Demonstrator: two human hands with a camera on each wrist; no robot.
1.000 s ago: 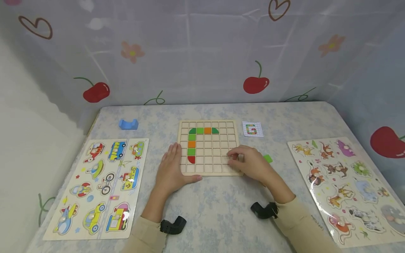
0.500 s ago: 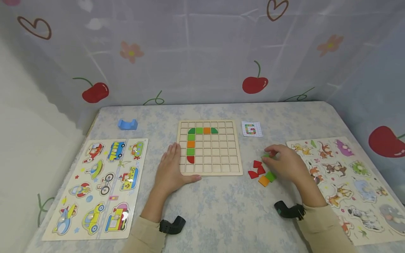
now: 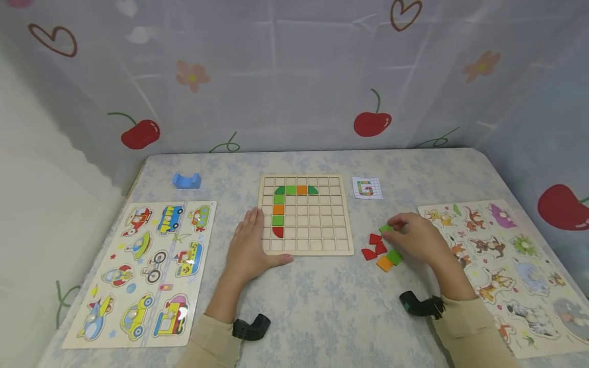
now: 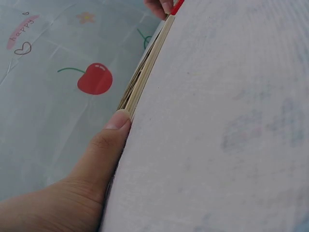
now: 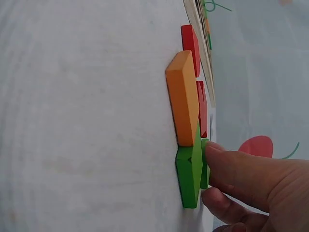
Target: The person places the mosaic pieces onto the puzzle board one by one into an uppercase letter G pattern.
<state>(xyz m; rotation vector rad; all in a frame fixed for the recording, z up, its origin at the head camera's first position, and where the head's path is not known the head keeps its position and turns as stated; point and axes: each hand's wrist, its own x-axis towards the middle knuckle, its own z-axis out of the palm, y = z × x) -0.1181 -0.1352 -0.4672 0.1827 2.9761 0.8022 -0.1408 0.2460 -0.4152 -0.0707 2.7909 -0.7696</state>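
Note:
A wooden grid board [image 3: 315, 220] lies mid-table. Green, orange and red tiles line part of its upper row and a left column. My left hand [image 3: 248, 250] steadies it, fingers straight along the left edge and thumb [image 4: 104, 150] against the front edge. To the right of the board, my right hand [image 3: 414, 237] pinches a green tile [image 3: 385, 229] at its right side between thumb and finger. Around it lie another green tile [image 5: 189, 176], an orange square tile [image 5: 183, 99] and several red tiles [image 3: 369, 254], some with a rounded side.
A small pattern card [image 3: 366, 188] lies behind the loose tiles. On the left is a vehicle puzzle board [image 3: 138, 276], with a blue holder [image 3: 186, 181] behind it. An animal puzzle board [image 3: 501, 276] sits at the right, partly under the right arm. A printed cloth hangs behind.
My right hand has moved right, from the board's right edge to the loose tiles, uncovering them, and now has a green tile at its fingertips. The left hand stays on the board.

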